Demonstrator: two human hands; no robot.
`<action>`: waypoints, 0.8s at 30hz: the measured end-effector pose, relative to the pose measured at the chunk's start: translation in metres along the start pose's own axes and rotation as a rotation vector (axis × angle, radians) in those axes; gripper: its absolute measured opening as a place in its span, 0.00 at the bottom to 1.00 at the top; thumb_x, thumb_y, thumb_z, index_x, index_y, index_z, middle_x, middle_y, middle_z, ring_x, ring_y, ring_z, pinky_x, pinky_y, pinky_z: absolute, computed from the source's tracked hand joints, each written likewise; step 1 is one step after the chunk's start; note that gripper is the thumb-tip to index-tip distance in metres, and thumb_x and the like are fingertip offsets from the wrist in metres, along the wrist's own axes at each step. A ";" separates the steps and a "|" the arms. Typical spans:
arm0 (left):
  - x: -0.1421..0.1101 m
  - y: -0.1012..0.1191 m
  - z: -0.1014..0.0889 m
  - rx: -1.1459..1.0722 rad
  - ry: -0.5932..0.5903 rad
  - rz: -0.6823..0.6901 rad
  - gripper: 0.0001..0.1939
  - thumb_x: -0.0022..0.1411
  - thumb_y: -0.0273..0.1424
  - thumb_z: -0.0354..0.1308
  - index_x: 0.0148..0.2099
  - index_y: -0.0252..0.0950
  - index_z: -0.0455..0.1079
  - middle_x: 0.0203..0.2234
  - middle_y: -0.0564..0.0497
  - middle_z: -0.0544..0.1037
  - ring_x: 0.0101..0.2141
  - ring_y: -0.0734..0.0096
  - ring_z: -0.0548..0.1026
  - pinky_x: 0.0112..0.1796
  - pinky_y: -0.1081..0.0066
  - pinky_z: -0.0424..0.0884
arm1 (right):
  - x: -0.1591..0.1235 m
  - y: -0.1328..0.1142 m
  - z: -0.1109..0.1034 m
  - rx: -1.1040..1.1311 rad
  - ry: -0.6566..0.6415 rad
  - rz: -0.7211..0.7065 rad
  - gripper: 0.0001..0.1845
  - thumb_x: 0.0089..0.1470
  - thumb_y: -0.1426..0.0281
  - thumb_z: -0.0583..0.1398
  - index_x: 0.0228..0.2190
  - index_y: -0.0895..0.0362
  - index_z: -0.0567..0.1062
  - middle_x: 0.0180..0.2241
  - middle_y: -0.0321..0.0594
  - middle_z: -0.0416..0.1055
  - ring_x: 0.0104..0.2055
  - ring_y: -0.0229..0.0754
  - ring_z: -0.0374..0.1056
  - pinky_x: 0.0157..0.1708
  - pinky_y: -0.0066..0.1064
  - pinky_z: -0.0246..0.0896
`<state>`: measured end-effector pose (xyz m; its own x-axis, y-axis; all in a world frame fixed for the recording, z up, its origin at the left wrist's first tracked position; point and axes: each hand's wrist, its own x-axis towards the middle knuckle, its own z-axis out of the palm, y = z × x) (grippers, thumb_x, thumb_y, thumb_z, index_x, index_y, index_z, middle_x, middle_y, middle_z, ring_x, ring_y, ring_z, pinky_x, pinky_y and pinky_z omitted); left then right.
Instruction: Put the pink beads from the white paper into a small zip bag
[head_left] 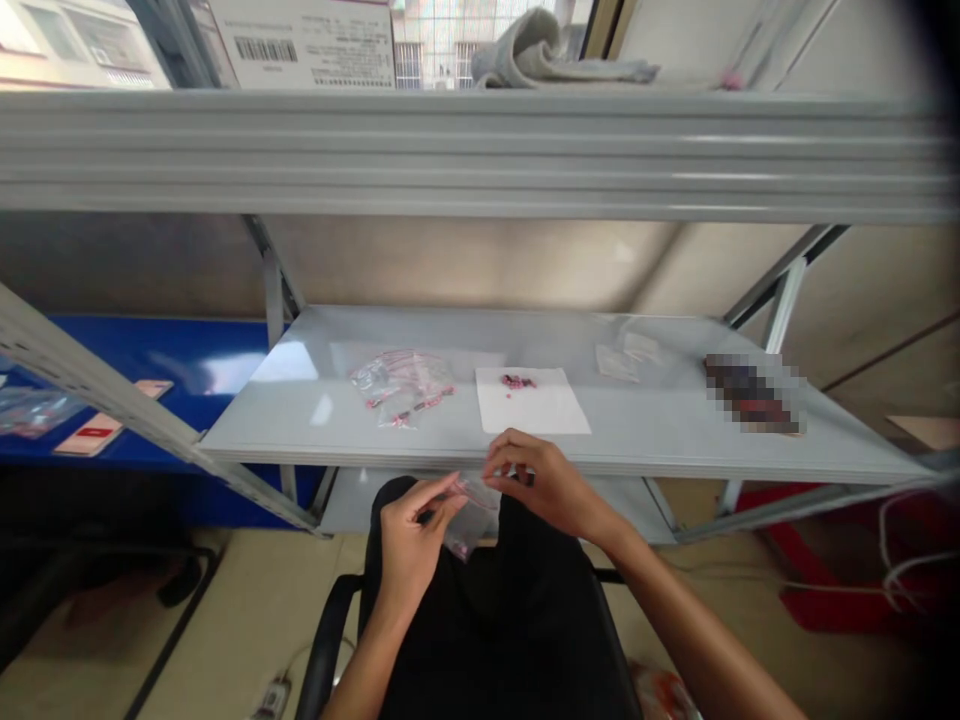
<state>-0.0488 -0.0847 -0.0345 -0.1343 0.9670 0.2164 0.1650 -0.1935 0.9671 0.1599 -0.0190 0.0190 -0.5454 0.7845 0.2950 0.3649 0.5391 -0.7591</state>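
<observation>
Both hands are over my lap, just below the front edge of a grey metal shelf (660,430). My left hand (412,535) pinches one side of a small clear plastic bag (471,520). My right hand (544,480) pinches the bag's upper edge from the other side, fingers curled. On the shelf ahead lies a white sheet of paper (536,405) with a few small pink pieces (517,381) on it. A heap of clear bags with pink contents (403,385) lies to the left of the sheet.
Two flat clear bags (626,357) and a blurred dark object (754,393) lie on the right of the shelf. A blue surface (187,365) with cards sits to the left. An upper shelf (480,150) carries a box and cloth. Red items and white cable lie at floor right.
</observation>
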 end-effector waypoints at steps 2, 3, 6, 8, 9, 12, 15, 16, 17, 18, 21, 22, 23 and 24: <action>-0.001 0.002 0.001 0.011 -0.013 0.026 0.14 0.63 0.37 0.66 0.49 0.37 0.82 0.38 0.45 0.85 0.38 0.60 0.84 0.40 0.65 0.82 | -0.006 -0.006 0.006 0.027 -0.028 0.022 0.05 0.62 0.72 0.63 0.34 0.55 0.81 0.39 0.40 0.74 0.34 0.37 0.69 0.34 0.28 0.64; -0.001 0.003 0.002 0.013 -0.020 0.040 0.14 0.63 0.37 0.66 0.48 0.37 0.82 0.37 0.45 0.85 0.37 0.60 0.84 0.40 0.66 0.82 | -0.009 -0.008 0.008 0.029 -0.035 0.030 0.05 0.62 0.72 0.63 0.34 0.55 0.81 0.39 0.40 0.74 0.35 0.37 0.70 0.36 0.28 0.65; -0.001 0.003 0.003 0.010 -0.037 0.066 0.13 0.63 0.36 0.67 0.47 0.37 0.82 0.36 0.46 0.85 0.35 0.63 0.83 0.37 0.68 0.81 | -0.013 -0.007 0.009 0.019 -0.076 0.001 0.06 0.62 0.72 0.63 0.37 0.53 0.82 0.41 0.40 0.75 0.39 0.38 0.72 0.40 0.29 0.66; -0.001 0.001 0.003 0.009 -0.036 0.066 0.13 0.63 0.36 0.67 0.47 0.38 0.82 0.36 0.46 0.85 0.34 0.63 0.83 0.37 0.68 0.81 | -0.012 -0.003 0.006 0.016 -0.080 -0.017 0.09 0.64 0.70 0.61 0.41 0.51 0.82 0.42 0.40 0.76 0.40 0.39 0.73 0.39 0.29 0.66; 0.000 0.001 0.003 0.009 -0.035 0.062 0.13 0.63 0.36 0.67 0.48 0.38 0.82 0.36 0.46 0.85 0.35 0.63 0.84 0.37 0.68 0.81 | -0.009 0.001 0.003 0.001 -0.039 -0.008 0.09 0.65 0.70 0.60 0.42 0.52 0.82 0.42 0.41 0.77 0.39 0.39 0.73 0.38 0.29 0.67; -0.001 0.000 0.004 -0.007 -0.027 0.047 0.14 0.63 0.37 0.66 0.48 0.37 0.82 0.38 0.45 0.85 0.38 0.60 0.84 0.40 0.66 0.82 | 0.012 0.016 -0.011 -0.141 0.232 0.102 0.11 0.65 0.69 0.58 0.41 0.55 0.81 0.41 0.44 0.79 0.40 0.42 0.74 0.39 0.31 0.67; -0.001 0.000 0.004 -0.013 -0.031 0.032 0.14 0.63 0.38 0.66 0.48 0.37 0.82 0.39 0.44 0.86 0.39 0.59 0.84 0.41 0.65 0.82 | 0.041 0.034 -0.023 -0.319 0.386 0.241 0.13 0.65 0.69 0.56 0.40 0.57 0.81 0.39 0.47 0.80 0.41 0.45 0.75 0.43 0.33 0.67; -0.001 0.000 0.004 -0.009 -0.035 0.030 0.14 0.64 0.37 0.66 0.48 0.37 0.82 0.39 0.44 0.86 0.39 0.59 0.84 0.41 0.65 0.82 | 0.050 0.039 -0.025 -0.360 0.395 0.280 0.13 0.65 0.69 0.56 0.41 0.57 0.81 0.38 0.48 0.80 0.40 0.45 0.75 0.43 0.33 0.66; -0.001 0.000 0.003 -0.005 -0.037 0.029 0.14 0.64 0.37 0.66 0.49 0.38 0.82 0.39 0.44 0.86 0.40 0.59 0.84 0.41 0.65 0.82 | 0.058 0.043 -0.026 -0.390 0.395 0.309 0.13 0.64 0.69 0.56 0.40 0.57 0.81 0.38 0.48 0.80 0.40 0.45 0.74 0.43 0.33 0.65; -0.001 0.000 0.003 -0.003 -0.036 0.030 0.13 0.64 0.37 0.65 0.49 0.38 0.82 0.39 0.44 0.86 0.40 0.59 0.84 0.41 0.65 0.82 | 0.063 0.047 -0.025 -0.408 0.391 0.329 0.12 0.64 0.69 0.57 0.40 0.57 0.81 0.37 0.48 0.80 0.39 0.45 0.74 0.43 0.33 0.65; 0.000 -0.001 0.000 -0.003 -0.026 0.031 0.13 0.64 0.36 0.66 0.49 0.38 0.82 0.40 0.45 0.86 0.40 0.59 0.84 0.41 0.65 0.82 | 0.070 0.055 -0.023 -0.413 0.378 0.342 0.11 0.64 0.70 0.57 0.37 0.58 0.81 0.35 0.48 0.80 0.38 0.45 0.74 0.42 0.33 0.63; 0.000 -0.001 -0.001 -0.006 -0.019 0.026 0.14 0.64 0.37 0.66 0.49 0.38 0.82 0.40 0.45 0.86 0.40 0.58 0.84 0.42 0.65 0.82 | 0.070 0.056 -0.022 -0.408 0.368 0.341 0.12 0.64 0.70 0.57 0.37 0.58 0.81 0.36 0.49 0.79 0.38 0.45 0.74 0.42 0.33 0.63; 0.001 -0.002 -0.002 -0.010 -0.012 0.016 0.14 0.63 0.37 0.66 0.49 0.38 0.82 0.40 0.45 0.86 0.40 0.58 0.84 0.42 0.65 0.82 | 0.068 0.056 -0.022 -0.401 0.356 0.339 0.12 0.65 0.70 0.56 0.37 0.58 0.80 0.36 0.49 0.79 0.38 0.45 0.73 0.42 0.33 0.63; 0.001 -0.002 -0.003 -0.017 -0.004 0.004 0.15 0.63 0.37 0.67 0.50 0.37 0.82 0.40 0.44 0.86 0.40 0.58 0.85 0.43 0.65 0.82 | 0.064 0.055 -0.022 -0.392 0.341 0.337 0.12 0.65 0.70 0.56 0.37 0.58 0.80 0.36 0.49 0.79 0.39 0.45 0.73 0.42 0.34 0.63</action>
<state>-0.0526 -0.0834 -0.0356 -0.1294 0.9668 0.2202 0.1493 -0.2006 0.9682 0.1611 0.0676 0.0091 -0.1037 0.9500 0.2945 0.7605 0.2666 -0.5921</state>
